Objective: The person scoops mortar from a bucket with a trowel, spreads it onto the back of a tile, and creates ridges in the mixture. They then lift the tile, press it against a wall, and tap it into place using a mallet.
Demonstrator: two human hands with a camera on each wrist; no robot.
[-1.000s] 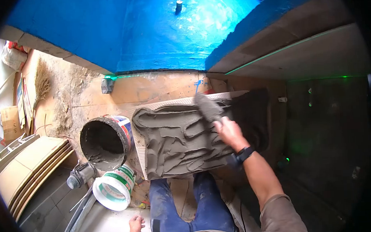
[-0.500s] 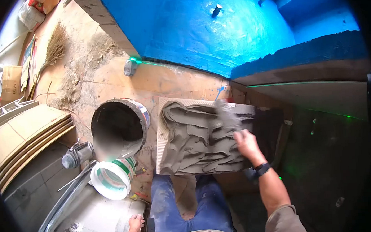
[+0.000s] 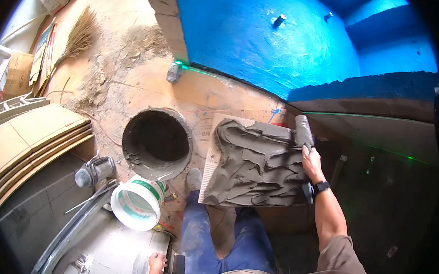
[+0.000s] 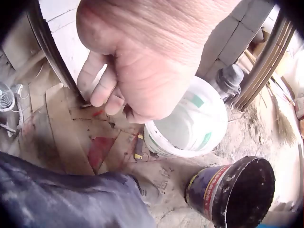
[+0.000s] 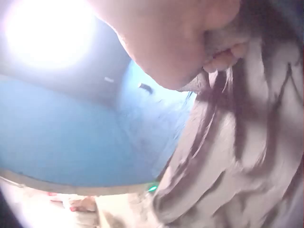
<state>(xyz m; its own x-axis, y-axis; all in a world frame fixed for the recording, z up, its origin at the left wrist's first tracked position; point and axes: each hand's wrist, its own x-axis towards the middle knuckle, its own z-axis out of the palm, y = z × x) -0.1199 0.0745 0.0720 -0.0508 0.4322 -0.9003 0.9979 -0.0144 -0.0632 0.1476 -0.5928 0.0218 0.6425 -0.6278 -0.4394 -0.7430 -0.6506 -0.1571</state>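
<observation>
Grey mortar (image 3: 260, 164) lies in thick ridges over a ribbed tile (image 3: 210, 174) in front of the person's legs. The right hand (image 3: 312, 163) grips a mortar-coated trowel (image 3: 303, 127) at the slab's right side; in the right wrist view the curled fingers (image 5: 225, 59) are close above the mortar (image 5: 228, 156). Low in the head view, the left hand (image 3: 157, 264) hangs beside the left thigh, holding nothing. Its fingers look loosely curled in the left wrist view, where the hand (image 4: 147, 61) is in front of a white bucket (image 4: 190, 123).
A mortar-smeared bucket (image 3: 157, 144) stands left of the tile, with a white bucket (image 3: 138, 203) and a power tool (image 3: 95, 172) nearer. Stacked boards (image 3: 36, 146) are at far left, a broom (image 3: 79, 35) behind. A blue wall (image 3: 254, 46) rises ahead; a small device (image 3: 173, 72) sits by its corner.
The right hand has moved the trowel to the right across the mortar, toward the slab's right edge. The head view has turned, shifting the surroundings. The left hand still hangs by the thigh.
</observation>
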